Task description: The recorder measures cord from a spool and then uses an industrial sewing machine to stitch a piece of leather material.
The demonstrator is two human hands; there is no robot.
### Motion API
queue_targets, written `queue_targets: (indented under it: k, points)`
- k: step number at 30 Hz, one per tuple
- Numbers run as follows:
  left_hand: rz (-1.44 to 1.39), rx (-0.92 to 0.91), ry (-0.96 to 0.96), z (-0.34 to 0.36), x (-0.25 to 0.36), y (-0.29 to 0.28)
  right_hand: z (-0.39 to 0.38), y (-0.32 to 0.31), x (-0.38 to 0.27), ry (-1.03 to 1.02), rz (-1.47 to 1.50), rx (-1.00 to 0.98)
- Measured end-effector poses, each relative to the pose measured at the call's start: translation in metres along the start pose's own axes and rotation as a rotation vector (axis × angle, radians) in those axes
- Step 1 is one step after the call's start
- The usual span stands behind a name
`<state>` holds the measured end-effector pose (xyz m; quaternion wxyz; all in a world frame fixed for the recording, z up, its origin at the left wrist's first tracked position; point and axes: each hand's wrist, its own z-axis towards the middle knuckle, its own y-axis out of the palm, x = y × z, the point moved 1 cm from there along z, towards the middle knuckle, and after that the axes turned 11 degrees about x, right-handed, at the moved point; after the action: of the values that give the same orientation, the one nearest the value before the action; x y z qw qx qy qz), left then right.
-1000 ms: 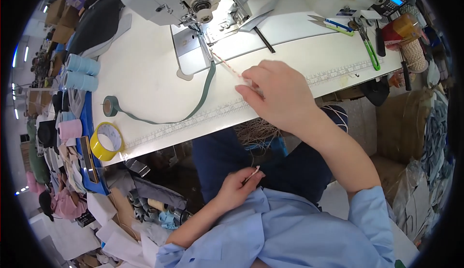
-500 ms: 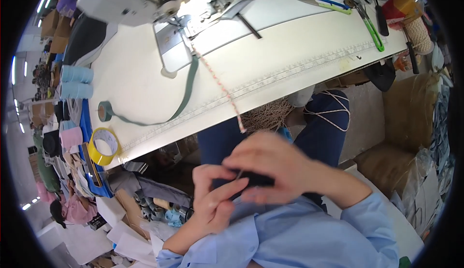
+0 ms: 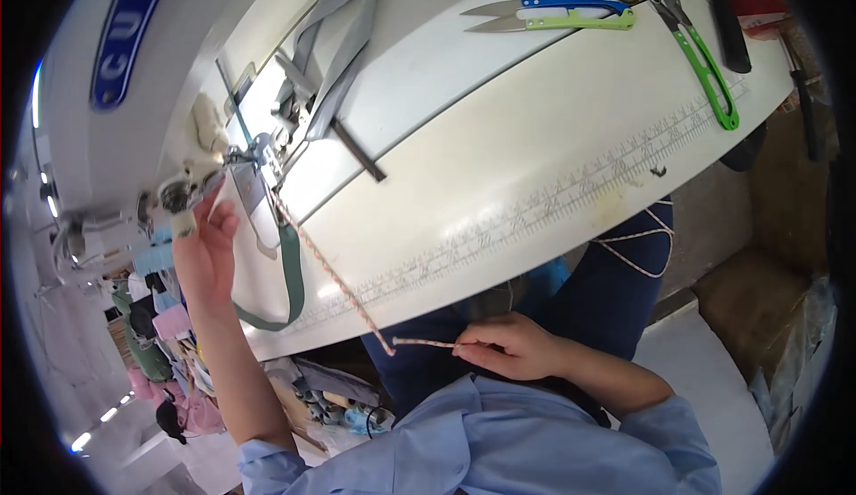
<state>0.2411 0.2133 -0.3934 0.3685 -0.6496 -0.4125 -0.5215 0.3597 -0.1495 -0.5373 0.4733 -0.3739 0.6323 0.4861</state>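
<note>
My left hand (image 3: 205, 259) is raised to the sewing machine (image 3: 183, 196), its fingers curled close to the needle area. Part of them is hidden behind the machine, and whatever they pinch cannot be made out. Over my lap, my right hand (image 3: 510, 347) pinches a thin patterned cord (image 3: 423, 342), whose free end points left. A second patterned cord (image 3: 332, 272) runs from beneath the presser foot across the tabletop and over its front edge. Its hanging end nearly meets the held one. Beside it, a dark green tape (image 3: 292, 272) curves down from the machine.
Blue-and-green thread snips (image 3: 553, 18) lie at the back of the white table (image 3: 481, 183). Green-handled snips (image 3: 704, 76) and a black-handled tool (image 3: 727, 27) lie at the right. Grey fabric strips (image 3: 343, 58) drape beside the machine. Loops of cord (image 3: 655, 250) rest over my right knee.
My hands were together over my lap. The left has gone up to the machine; the right now holds a cord end out. The view has shifted closer to the machine.
</note>
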Motion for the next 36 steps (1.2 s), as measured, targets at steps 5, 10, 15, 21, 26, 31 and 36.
queue_targets:
  k: [5, 10, 15, 21, 26, 31, 36]
  points:
    - [-0.020, -0.142, 0.079, 0.080, -0.006, 0.024, 0.002, -0.004, 0.039, 0.012, 0.043, 0.072]
    - [-0.026, -0.311, -0.112, 0.087, -0.006, 0.043, 0.012, -0.015, 0.073, -0.035, -0.184, 0.148]
    - [0.359, -0.097, 0.069, 0.068, -0.002, 0.066, 0.022, -0.012, 0.068, -0.143, -0.217, 0.178]
    - [0.854, -0.140, 0.557, 0.095, 0.008, 0.056, 0.018, -0.006, 0.083, -0.092, -0.404, 0.115]
    - [0.760, 0.079, 0.261, 0.110, -0.005, 0.066, 0.023, -0.009, 0.073, -0.117, -0.456, 0.147]
    - [0.856, 0.066, 0.370, 0.109, -0.008, 0.051, 0.028, -0.010, 0.071, -0.011, -0.453, 0.095]
    - [-0.106, -0.420, -0.062, 0.119, -0.011, 0.000, 0.019, -0.010, 0.083, 0.008, -0.497, 0.091]
